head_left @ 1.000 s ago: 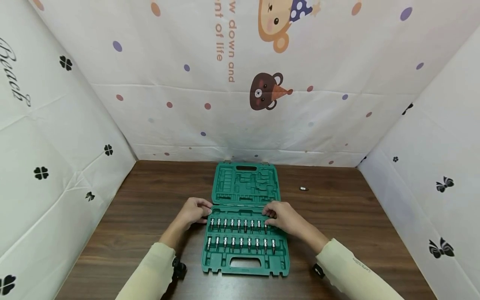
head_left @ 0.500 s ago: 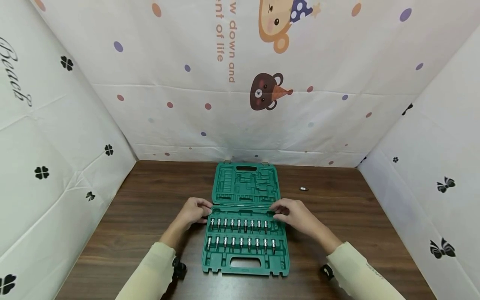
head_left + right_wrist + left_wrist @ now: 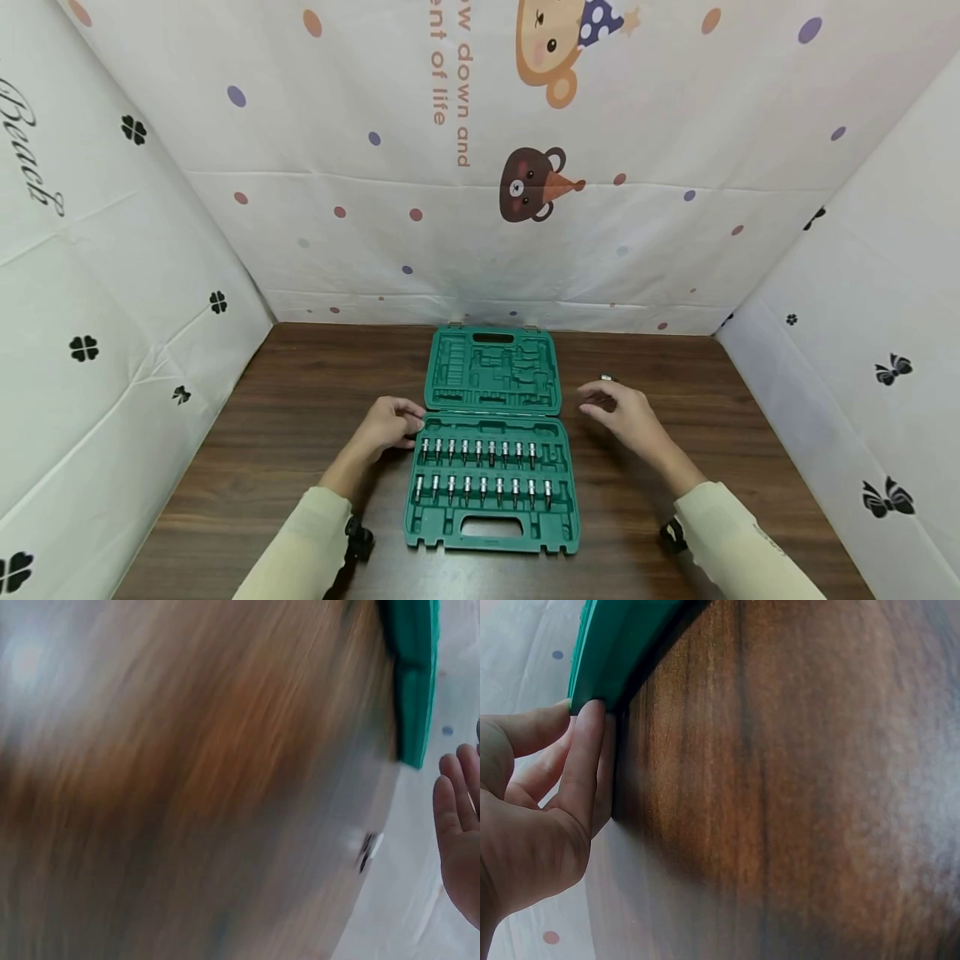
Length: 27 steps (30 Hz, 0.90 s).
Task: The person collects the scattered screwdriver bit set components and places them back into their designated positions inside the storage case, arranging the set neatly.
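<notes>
A green bit socket case [image 3: 491, 535] lies unfolded on the table. Its near half holds two rows of silver bit sockets [image 3: 483, 488]. My left hand [image 3: 384, 429] grips the left edge of that half near the hinge; in the left wrist view the thumb and fingers [image 3: 581, 765] meet at the case's corner. To the right of the case, my right hand [image 3: 622, 417] is off the table with fingers loosely bent and nothing held. Just beyond its knuckles lies a single loose bit socket [image 3: 607, 377], partly hidden by the hand in the head view; it also shows, blurred, in the right wrist view.
The brown wooden table [image 3: 330, 367] stretches out on both sides of the case. White printed cloth [image 3: 450, 242] hangs behind it and at both sides. The case's far half, a moulded lid [image 3: 491, 367], lies toward the back cloth.
My right hand has left the top row's right end and moved right, off the case toward the loose bit socket. My left hand has stayed at the case's edge.
</notes>
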{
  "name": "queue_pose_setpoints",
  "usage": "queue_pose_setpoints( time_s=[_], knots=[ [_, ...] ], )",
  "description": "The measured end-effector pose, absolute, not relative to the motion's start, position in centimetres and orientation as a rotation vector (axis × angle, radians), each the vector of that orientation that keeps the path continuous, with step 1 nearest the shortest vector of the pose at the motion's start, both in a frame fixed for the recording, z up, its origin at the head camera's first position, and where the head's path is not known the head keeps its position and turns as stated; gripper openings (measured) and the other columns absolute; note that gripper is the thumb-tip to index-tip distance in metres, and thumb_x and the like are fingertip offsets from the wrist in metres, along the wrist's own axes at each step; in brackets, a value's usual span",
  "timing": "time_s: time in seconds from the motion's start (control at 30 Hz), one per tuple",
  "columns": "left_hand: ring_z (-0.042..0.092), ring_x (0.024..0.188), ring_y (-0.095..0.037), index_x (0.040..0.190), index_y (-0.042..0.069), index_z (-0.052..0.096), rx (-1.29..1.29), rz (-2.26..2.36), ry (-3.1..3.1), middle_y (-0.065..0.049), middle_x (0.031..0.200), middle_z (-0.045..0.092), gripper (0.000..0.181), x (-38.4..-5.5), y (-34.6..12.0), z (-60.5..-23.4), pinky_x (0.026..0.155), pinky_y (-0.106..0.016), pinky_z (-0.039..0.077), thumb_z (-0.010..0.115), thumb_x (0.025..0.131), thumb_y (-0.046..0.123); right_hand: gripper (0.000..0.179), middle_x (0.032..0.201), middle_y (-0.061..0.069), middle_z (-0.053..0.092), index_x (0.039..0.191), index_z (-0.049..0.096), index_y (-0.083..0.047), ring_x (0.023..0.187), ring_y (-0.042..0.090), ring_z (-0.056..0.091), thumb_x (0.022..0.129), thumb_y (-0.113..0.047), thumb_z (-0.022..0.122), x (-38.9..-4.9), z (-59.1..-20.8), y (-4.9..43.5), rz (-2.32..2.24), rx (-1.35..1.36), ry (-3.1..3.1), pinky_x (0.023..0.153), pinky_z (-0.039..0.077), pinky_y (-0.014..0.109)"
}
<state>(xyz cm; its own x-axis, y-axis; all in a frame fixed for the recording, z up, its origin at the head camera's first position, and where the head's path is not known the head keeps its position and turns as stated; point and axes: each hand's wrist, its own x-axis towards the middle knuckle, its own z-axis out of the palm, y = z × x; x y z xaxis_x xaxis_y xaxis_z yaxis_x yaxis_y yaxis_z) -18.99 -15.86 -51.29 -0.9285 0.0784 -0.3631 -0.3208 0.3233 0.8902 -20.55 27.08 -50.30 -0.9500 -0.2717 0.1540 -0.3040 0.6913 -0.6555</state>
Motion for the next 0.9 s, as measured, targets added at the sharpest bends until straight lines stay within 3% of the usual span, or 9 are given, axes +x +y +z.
queue_pose_setpoints(
  time_s=[0.33,0.57,0.9],
  knots=[
    [0.068,0.086,-0.022,0.113,-0.001,0.072,-0.235,1.636,2.255,-0.016,0.11,0.069,0.017,-19.1,-15.8,-51.4,0.068,-0.036,0.063,0.064,0.098,-0.001,0.036,0.127,0.011,0.07,0.129,0.069,-0.008,0.11,0.029,0.068,0.096,-0.02,0.076,-21.9,-50.9,30.0,1.042,0.394,-2.867,0.092,0.058,0.051],
    [0.068,0.087,-0.022,0.116,-0.002,0.072,-0.218,1.635,2.249,-0.017,0.107,0.07,0.018,-18.9,-15.8,-51.3,0.069,-0.038,0.063,0.065,0.098,-0.001,0.035,0.134,0.016,0.066,0.129,0.07,-0.011,0.128,0.042,0.056,0.097,-0.023,0.075,-23.3,-51.4,31.2,0.931,0.349,-2.907,0.103,0.047,0.064],
    [0.068,0.086,-0.021,0.115,-0.002,0.072,-0.236,1.632,2.245,-0.016,0.105,0.07,0.018,-19.1,-15.9,-51.3,0.068,-0.036,0.063,0.065,0.098,-0.001,0.047,0.14,0.021,0.061,0.139,0.062,-0.007,0.133,0.044,0.052,0.097,-0.022,0.075,-25.0,-52.1,31.7,0.953,0.273,-2.98,0.107,0.044,0.065]
  ],
)
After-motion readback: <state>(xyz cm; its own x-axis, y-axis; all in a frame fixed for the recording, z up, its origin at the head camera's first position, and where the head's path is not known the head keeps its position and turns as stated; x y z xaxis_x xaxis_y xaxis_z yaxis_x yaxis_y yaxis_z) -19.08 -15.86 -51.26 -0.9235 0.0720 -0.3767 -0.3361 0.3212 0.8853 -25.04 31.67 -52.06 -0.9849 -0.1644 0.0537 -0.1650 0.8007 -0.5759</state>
